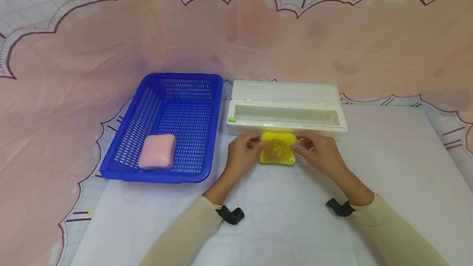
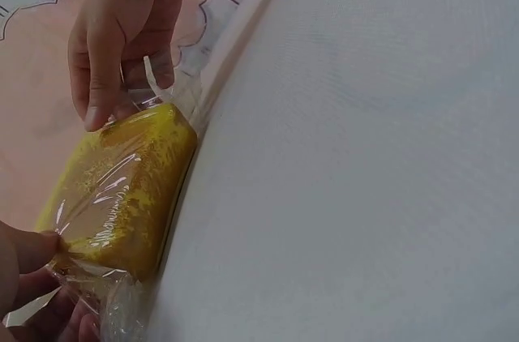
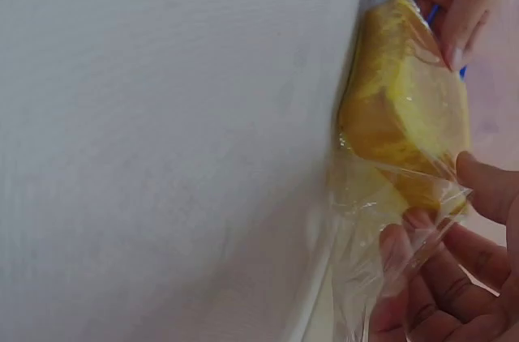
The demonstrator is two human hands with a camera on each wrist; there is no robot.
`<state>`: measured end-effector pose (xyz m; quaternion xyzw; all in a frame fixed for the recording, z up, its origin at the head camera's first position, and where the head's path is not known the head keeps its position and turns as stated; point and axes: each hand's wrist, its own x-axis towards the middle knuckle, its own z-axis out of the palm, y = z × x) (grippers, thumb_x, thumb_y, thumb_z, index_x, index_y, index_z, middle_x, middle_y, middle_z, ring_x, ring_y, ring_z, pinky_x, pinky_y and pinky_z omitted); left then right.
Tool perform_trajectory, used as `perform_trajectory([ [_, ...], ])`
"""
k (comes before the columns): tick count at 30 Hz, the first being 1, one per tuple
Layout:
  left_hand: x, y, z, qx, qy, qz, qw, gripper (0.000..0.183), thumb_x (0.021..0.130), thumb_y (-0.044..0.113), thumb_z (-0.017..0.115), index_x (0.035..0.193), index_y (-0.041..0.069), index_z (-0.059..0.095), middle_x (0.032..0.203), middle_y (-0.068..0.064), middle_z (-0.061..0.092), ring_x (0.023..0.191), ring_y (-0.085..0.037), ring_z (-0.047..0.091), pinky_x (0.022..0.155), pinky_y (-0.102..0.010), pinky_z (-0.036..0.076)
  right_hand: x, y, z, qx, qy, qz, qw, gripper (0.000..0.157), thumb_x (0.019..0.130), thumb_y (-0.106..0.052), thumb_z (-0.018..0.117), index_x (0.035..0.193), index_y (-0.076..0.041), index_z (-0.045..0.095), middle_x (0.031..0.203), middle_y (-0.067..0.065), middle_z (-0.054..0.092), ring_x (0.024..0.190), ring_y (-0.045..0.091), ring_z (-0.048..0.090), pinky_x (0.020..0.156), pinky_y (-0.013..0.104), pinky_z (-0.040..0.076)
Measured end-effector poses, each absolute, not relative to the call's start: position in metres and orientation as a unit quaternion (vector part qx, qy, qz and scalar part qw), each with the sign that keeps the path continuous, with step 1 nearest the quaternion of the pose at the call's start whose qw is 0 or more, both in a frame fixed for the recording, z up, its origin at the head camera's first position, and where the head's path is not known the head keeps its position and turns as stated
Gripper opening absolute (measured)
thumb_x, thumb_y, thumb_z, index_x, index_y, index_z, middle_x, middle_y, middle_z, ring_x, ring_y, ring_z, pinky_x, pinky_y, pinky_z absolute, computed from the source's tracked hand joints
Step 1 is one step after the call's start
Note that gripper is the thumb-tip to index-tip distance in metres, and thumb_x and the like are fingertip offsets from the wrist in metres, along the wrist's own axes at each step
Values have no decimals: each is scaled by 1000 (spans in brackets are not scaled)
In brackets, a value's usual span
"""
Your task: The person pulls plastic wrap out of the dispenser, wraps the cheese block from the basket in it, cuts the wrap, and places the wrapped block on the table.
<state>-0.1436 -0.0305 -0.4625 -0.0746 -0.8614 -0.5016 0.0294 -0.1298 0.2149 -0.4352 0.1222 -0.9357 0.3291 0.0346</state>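
A yellow soap bar (image 1: 278, 149), wrapped in clear plastic film (image 3: 365, 220), is between my two hands in front of the white box. My left hand (image 1: 242, 153) pinches its left end, thumb on the near face and fingers behind. At the other end, my right hand (image 1: 321, 153) pinches the bar's edge and the film. Loose film sticks out past both ends in the wrist views. A long white box (image 1: 286, 128) with its lid (image 1: 284, 90) raised stands just behind the bar; a small green piece (image 1: 232, 119) sits on its left front corner.
To the left stands a blue plastic basket (image 1: 205, 143) with a pink soap bar (image 1: 158, 152) in its near left part. Under everything lies a white-covered table surface (image 1: 277, 216). A patterned cloth (image 1: 258, 40) hangs behind.
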Motion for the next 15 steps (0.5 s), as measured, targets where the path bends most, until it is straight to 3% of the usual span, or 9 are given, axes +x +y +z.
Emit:
perform_trajectory([
  [15,-139,-34,-456,-86,-857,-507,-17,22,93,23,75,108,7,76,93,-6,77,85,-16,72,79,-30,58,-127,208,-435,120,-932,342,5,17,96,-16,73,105,-3,75,90,8,78,82,24,73,66,28,54],
])
